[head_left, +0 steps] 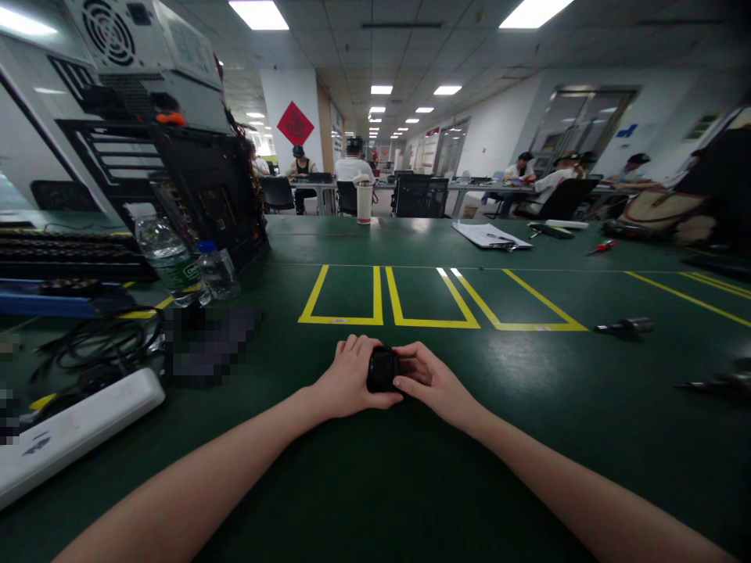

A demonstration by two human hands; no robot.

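Note:
A small black boxy object (382, 370) with a glossy face is between my two hands, just above or on the green table. My left hand (350, 377) wraps round its left side, the thumb stretched along the near edge. On the other side my right hand (430, 381) grips its right edge between thumb and fingers. Part of the object is hidden by the fingers, and I cannot make out its exact kind.
Yellow tape outlines (437, 320) mark the green table (375, 485) beyond my hands. Left are a power strip (82, 438), cables, bottles (167, 254) and an open computer case (205, 188). A clipboard (491, 235), a screwdriver (601, 247) and drill-like tools (630, 325) lie right. People sit farther back.

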